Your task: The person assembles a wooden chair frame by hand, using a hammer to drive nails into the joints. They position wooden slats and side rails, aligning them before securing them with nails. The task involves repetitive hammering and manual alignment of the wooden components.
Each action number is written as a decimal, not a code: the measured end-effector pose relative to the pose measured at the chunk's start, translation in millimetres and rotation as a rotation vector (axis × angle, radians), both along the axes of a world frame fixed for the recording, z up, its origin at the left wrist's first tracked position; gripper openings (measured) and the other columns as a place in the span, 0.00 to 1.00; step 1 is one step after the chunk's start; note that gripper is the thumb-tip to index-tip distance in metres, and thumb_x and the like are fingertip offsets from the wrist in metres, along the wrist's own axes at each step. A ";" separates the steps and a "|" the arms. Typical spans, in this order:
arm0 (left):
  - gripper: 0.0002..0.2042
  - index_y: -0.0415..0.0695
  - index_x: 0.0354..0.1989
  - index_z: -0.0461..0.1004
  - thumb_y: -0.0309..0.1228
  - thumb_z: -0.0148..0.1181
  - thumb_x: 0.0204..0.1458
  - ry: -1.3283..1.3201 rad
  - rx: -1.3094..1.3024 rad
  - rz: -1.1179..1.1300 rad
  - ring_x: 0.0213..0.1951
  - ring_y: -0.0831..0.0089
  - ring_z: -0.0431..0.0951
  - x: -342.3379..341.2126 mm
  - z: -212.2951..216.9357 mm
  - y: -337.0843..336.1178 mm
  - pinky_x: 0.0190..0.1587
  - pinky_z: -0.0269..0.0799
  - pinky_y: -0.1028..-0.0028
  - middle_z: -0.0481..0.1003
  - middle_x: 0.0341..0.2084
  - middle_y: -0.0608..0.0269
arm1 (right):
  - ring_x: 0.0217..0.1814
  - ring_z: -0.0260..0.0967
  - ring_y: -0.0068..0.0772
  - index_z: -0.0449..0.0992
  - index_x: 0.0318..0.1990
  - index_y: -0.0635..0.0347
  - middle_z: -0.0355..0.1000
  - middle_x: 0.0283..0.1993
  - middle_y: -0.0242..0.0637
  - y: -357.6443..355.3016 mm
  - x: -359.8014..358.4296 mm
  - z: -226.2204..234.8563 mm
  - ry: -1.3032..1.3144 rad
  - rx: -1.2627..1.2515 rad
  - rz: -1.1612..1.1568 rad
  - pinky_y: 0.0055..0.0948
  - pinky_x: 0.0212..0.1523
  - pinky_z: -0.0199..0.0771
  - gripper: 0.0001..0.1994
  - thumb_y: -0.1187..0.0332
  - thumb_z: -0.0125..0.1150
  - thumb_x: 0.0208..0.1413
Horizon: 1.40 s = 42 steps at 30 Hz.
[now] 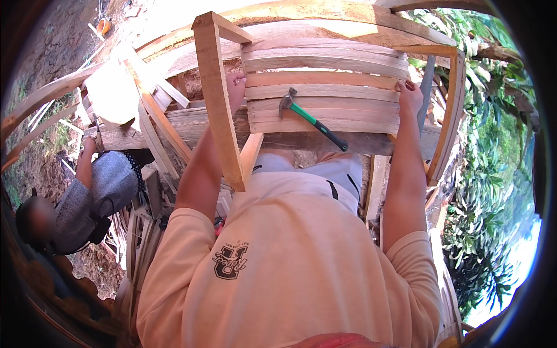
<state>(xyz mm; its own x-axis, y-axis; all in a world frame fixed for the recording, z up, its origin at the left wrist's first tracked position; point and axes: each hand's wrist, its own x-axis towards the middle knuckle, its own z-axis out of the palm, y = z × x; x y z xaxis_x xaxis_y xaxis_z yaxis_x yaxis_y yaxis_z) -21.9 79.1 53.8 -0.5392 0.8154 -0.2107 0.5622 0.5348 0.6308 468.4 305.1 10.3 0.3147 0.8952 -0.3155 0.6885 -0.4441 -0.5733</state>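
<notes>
A slatted wooden crate (325,61) with upright end frames lies in front of me. Its pale slats run from left to right, with narrow gaps between some of them. My right hand (410,97) pinches the right end of a tan wooden slat (328,79). At that slat's left end is my left hand (236,88), its fingers curled in and partly hidden by the left end frame (217,98). A claw hammer (316,123) with a green and black handle rests across the nearer slats, its head toward the left.
A grey saw blade (427,87) stands beside the right end frame (457,110). Under the crate runs a thick wooden beam (296,141). Another person (107,180) works at the left near loose boards (154,110). Leafy plants (484,191) grow on the right.
</notes>
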 end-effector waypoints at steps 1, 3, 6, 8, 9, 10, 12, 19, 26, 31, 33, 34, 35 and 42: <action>0.12 0.41 0.44 0.85 0.35 0.66 0.56 -0.004 0.001 0.006 0.30 0.68 0.81 0.0 -5.0 -1.7 0.37 0.76 0.68 0.82 0.28 0.54 | 0.51 0.80 0.36 0.81 0.55 0.61 0.83 0.48 0.42 0.1 0.4 2.3 -0.012 -0.004 0.003 0.35 0.53 0.77 0.24 0.61 0.76 0.52; 0.12 0.41 0.43 0.85 0.35 0.66 0.56 -0.032 -0.017 0.037 0.30 0.69 0.81 5.0 0.2 0.7 0.37 0.76 0.67 0.82 0.27 0.55 | 0.50 0.80 0.36 0.81 0.55 0.61 0.83 0.47 0.42 0.1 -1.2 8.7 -0.036 -0.010 0.010 0.35 0.53 0.77 0.25 0.61 0.77 0.50; 0.13 0.40 0.42 0.85 0.38 0.67 0.56 -0.143 -0.117 0.147 0.28 0.69 0.81 12.6 14.0 3.9 0.36 0.76 0.67 0.82 0.25 0.57 | 0.50 0.80 0.36 0.81 0.55 0.61 0.83 0.47 0.42 -0.6 -0.3 9.5 -0.036 -0.034 0.016 0.35 0.52 0.77 0.27 0.61 0.78 0.48; 0.16 0.40 0.41 0.85 0.42 0.69 0.55 -0.127 -0.135 0.175 0.28 0.68 0.82 16.7 23.2 7.4 0.36 0.76 0.67 0.82 0.25 0.58 | 0.49 0.80 0.37 0.80 0.56 0.62 0.83 0.47 0.42 -0.9 2.9 6.7 -0.062 -0.029 0.049 0.35 0.52 0.77 0.28 0.60 0.79 0.47; 0.17 0.40 0.40 0.85 0.43 0.69 0.55 -0.122 -0.144 0.187 0.28 0.68 0.82 18.0 26.2 9.7 0.36 0.76 0.67 0.83 0.25 0.58 | 0.49 0.80 0.37 0.80 0.56 0.62 0.83 0.47 0.43 -0.8 5.4 4.3 -0.078 -0.025 0.064 0.36 0.52 0.77 0.29 0.60 0.79 0.46; 0.19 0.39 0.40 0.85 0.45 0.70 0.54 -0.106 -0.188 0.193 0.28 0.67 0.82 18.7 26.6 12.3 0.37 0.77 0.67 0.83 0.25 0.58 | 0.49 0.81 0.37 0.81 0.55 0.62 0.83 0.47 0.43 -0.5 7.5 2.6 -0.108 -0.030 0.064 0.36 0.52 0.77 0.29 0.60 0.79 0.46; 0.22 0.39 0.40 0.85 0.49 0.71 0.52 -0.073 -0.276 0.203 0.29 0.65 0.83 16.5 26.1 15.7 0.37 0.77 0.66 0.83 0.26 0.57 | 0.49 0.81 0.38 0.82 0.53 0.62 0.83 0.46 0.43 -0.1 8.6 -1.8 -0.168 -0.042 0.062 0.36 0.52 0.77 0.28 0.59 0.80 0.45; 0.29 0.36 0.26 0.85 0.57 0.66 0.53 0.085 -0.410 0.057 0.26 0.58 0.82 8.9 14.9 10.6 0.36 0.75 0.60 0.80 0.19 0.50 | 0.47 0.81 0.40 0.87 0.46 0.61 0.84 0.44 0.44 -6.1 -1.8 11.1 -0.081 -0.122 -0.046 0.37 0.52 0.78 0.22 0.58 0.81 0.44; 0.28 0.36 0.29 0.86 0.56 0.64 0.55 0.128 -0.416 0.035 0.26 0.51 0.82 14.5 10.7 13.3 0.35 0.75 0.57 0.80 0.20 0.44 | 0.43 0.81 0.36 0.87 0.45 0.62 0.84 0.41 0.43 -9.1 1.4 11.9 -0.112 -0.091 -0.070 0.34 0.48 0.78 0.22 0.58 0.80 0.45; 0.26 0.38 0.32 0.86 0.54 0.64 0.56 0.163 -0.374 0.068 0.29 0.49 0.84 16.3 6.5 8.6 0.37 0.76 0.55 0.81 0.23 0.42 | 0.47 0.81 0.40 0.85 0.47 0.64 0.83 0.44 0.47 -9.8 -10.8 25.9 -0.062 -0.138 -0.078 0.38 0.51 0.78 0.23 0.59 0.80 0.46; 0.25 0.38 0.32 0.86 0.54 0.64 0.56 0.156 -0.397 0.089 0.29 0.49 0.84 21.8 15.3 11.5 0.38 0.76 0.56 0.81 0.23 0.42 | 0.48 0.81 0.41 0.85 0.48 0.64 0.83 0.45 0.47 -11.4 -16.1 36.4 -0.047 -0.165 -0.106 0.38 0.52 0.78 0.24 0.58 0.80 0.47; 0.25 0.38 0.32 0.86 0.54 0.64 0.56 0.148 -0.399 0.085 0.29 0.49 0.84 24.3 20.5 12.8 0.38 0.77 0.56 0.81 0.23 0.43 | 0.48 0.81 0.41 0.85 0.48 0.65 0.83 0.45 0.47 -11.9 -18.7 38.1 -0.039 -0.179 -0.119 0.38 0.52 0.78 0.24 0.58 0.80 0.47; 0.25 0.39 0.32 0.86 0.54 0.64 0.56 0.139 -0.398 0.075 0.29 0.50 0.84 26.9 26.6 15.8 0.38 0.77 0.56 0.81 0.22 0.43 | 0.48 0.81 0.41 0.85 0.48 0.65 0.83 0.45 0.47 -12.1 -15.1 33.1 -0.075 -0.159 -0.101 0.38 0.52 0.78 0.24 0.57 0.80 0.47; 0.24 0.40 0.31 0.87 0.53 0.65 0.55 0.049 -0.431 0.050 0.29 0.54 0.84 21.4 33.8 20.7 0.39 0.77 0.58 0.81 0.21 0.48 | 0.53 0.80 0.43 0.83 0.51 0.66 0.82 0.49 0.49 -1.8 7.1 13.7 -0.179 -0.167 0.059 0.38 0.55 0.77 0.27 0.55 0.78 0.47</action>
<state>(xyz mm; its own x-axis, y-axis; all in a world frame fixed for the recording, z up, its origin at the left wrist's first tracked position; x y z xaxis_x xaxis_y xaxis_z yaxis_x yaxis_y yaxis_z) -0.5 99.8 87.6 -0.5937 0.6310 -0.4994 0.5523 0.7708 0.3174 475.5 303.3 24.0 0.3274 0.8540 -0.4043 0.8004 -0.4781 -0.3617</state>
